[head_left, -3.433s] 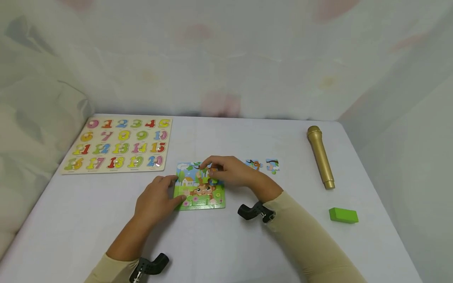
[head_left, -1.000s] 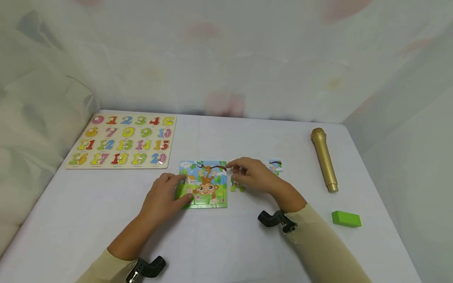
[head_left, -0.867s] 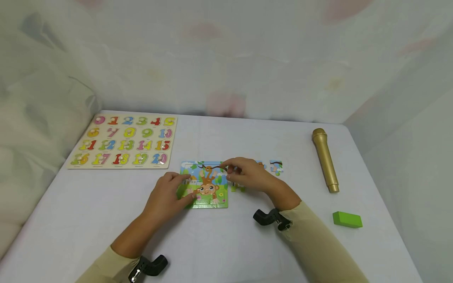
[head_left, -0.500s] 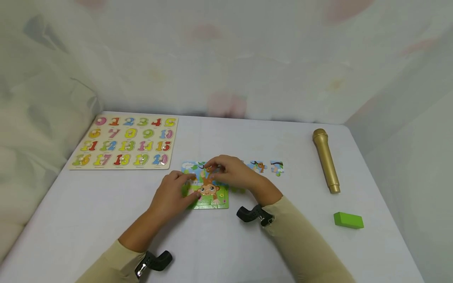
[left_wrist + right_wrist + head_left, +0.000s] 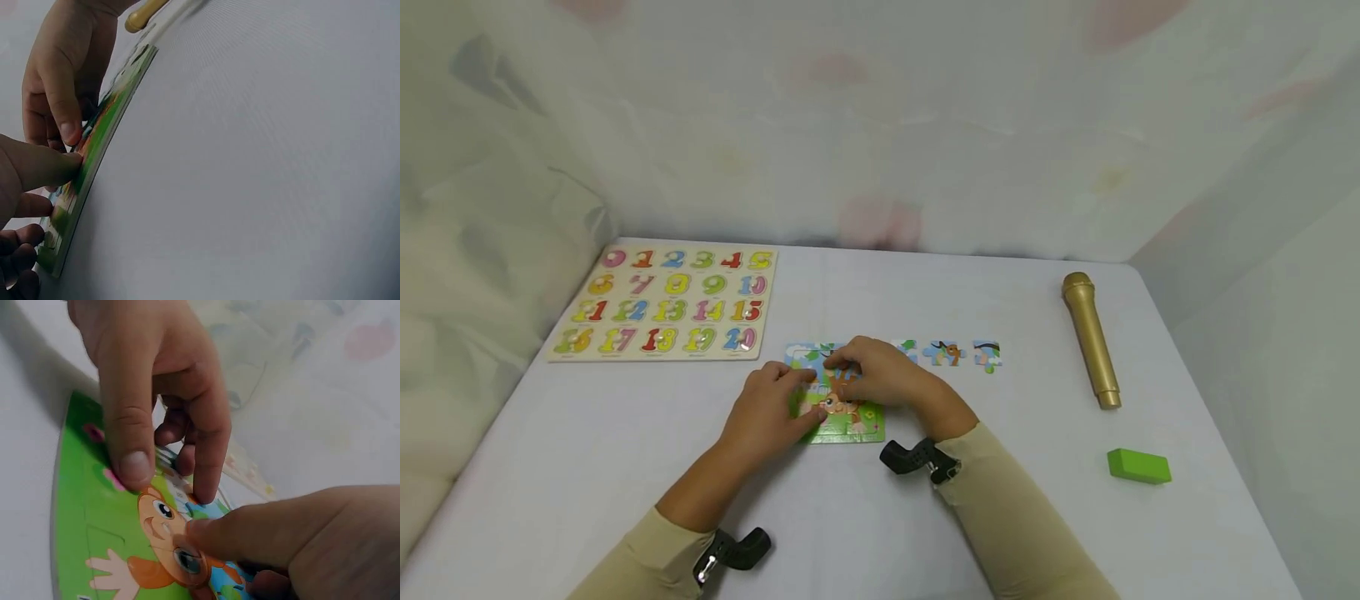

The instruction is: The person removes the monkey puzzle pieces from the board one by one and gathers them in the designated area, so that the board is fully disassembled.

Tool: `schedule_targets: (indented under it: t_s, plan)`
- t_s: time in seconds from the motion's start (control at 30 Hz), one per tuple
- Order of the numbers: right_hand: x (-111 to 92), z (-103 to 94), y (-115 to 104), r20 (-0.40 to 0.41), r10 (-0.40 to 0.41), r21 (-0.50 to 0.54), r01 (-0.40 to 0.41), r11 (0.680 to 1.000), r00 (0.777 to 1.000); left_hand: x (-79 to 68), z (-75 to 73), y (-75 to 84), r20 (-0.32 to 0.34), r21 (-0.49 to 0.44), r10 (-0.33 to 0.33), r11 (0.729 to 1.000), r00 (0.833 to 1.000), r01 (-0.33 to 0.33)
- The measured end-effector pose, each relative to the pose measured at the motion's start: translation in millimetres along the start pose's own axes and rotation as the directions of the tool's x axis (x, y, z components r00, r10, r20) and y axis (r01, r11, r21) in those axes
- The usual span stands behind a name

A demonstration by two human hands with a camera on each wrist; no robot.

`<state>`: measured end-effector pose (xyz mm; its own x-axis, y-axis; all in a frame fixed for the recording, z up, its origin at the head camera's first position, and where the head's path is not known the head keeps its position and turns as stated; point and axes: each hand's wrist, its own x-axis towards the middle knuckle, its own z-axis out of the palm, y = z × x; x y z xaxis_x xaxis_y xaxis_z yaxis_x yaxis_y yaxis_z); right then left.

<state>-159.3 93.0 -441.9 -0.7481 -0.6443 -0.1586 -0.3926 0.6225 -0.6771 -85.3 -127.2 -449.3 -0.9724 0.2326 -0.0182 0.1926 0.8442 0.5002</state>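
A square jigsaw puzzle (image 5: 868,429) with an upside-down cartoon monkey lies flat on the white table. My left hand (image 5: 769,410) rests on its left side, thumb and index finger set apart on the picture. Over the upper right part, my right hand (image 5: 883,377) bends down with thumb and index finger on the monkey. The thumb tip touches the monkey's face in the right wrist view, while the index tip is hidden there. Whether it pinches a piece does not show. Loose puzzle pieces lie to the right: one (image 5: 907,348) partly behind the hand, another (image 5: 943,352), and a third (image 5: 987,354).
At the back left lies a wooden number board (image 5: 662,302) with numerals 0 to 20. A gold toy microphone (image 5: 1090,342) lies on the right, with a green block (image 5: 1138,467) in front of it. Fabric walls stand behind and on both sides of the table (image 5: 850,533).
My right hand has come left from beside the loose pieces onto the picture, then slightly lower. The left hand stays on the puzzle. The piece behind the right hand shows more now.
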Motion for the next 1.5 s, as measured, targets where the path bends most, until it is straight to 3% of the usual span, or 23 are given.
schedule_targets:
  t_s: [0.37,0.93,1.1,1.3,1.5]
  plan:
    - [0.2,-2.4,-1.3,0.039,0.051,0.005,-0.051,0.999,0.998,0.8,-1.3,2.0,0.027,0.008,-0.025,1.0,0.999,0.025]
    - [1.5,-1.8,-2.5,0.034,0.033,0.048,-0.035,0.998,0.999,-0.8,-2.6,4.8,0.032,-0.009,-0.059,0.998,0.998,0.059]
    - [2.4,-2.6,-1.0,0.05,0.049,0.113,-0.054,0.992,0.998,0.7,0.7,2.4,0.032,-0.021,-0.052,0.998,0.998,0.053]
    - [0.4,-1.5,-2.9,0.073,0.056,0.273,-0.074,0.959,0.996,0.8,1.3,0.9,0.032,-0.017,-0.052,0.998,0.998,0.053]
    - [-0.4,2.2,-4.7,0.011,0.052,0.279,-0.053,0.959,0.999,2.0,0.4,-0.2,0.038,-0.016,-0.045,0.999,0.998,0.046]
